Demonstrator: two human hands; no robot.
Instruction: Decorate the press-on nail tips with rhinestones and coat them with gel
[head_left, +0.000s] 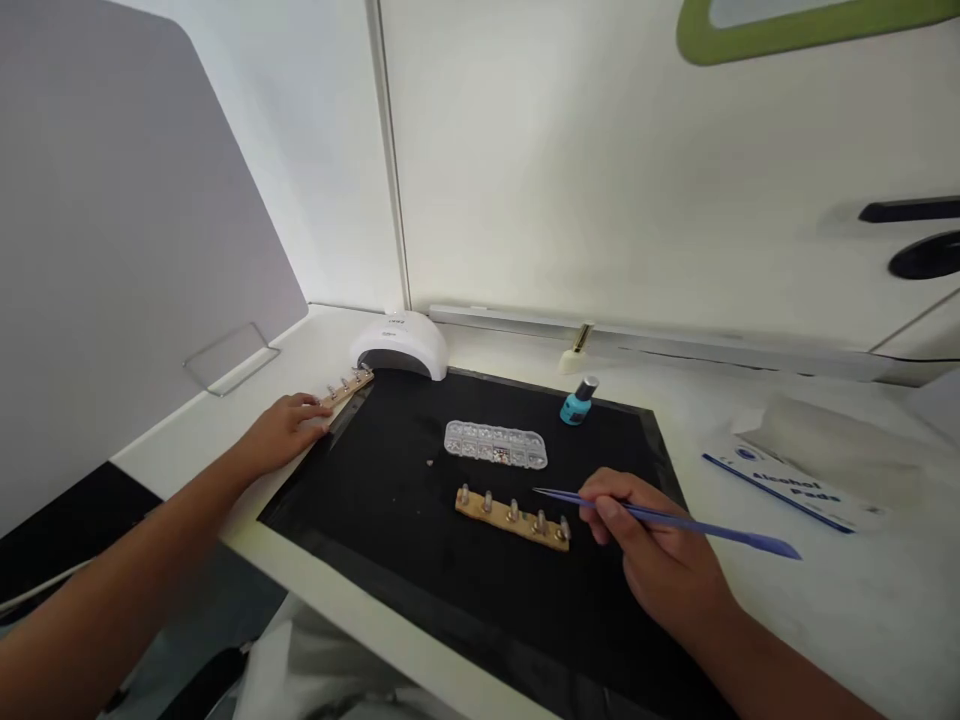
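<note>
Right hand (651, 545): pinching purple tweezers (712, 527) near wooden nail-tip strip (500, 516) | left hand (281, 437): pinching second strip (349, 389) beside white nail lamp (409, 335)

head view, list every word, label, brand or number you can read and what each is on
"Alcohol Pads": on the white-and-blue pack; its round blue logo is too blurred to read.
White arched lamp: dark lettering, too small to read.
Teal bottle: any print is too small.

Soft light greys the pale wall (600, 180), dimmer beneath the table (210, 440). From here, edges look stretched, the white dome's (409, 335) lettering blurry.
</note>
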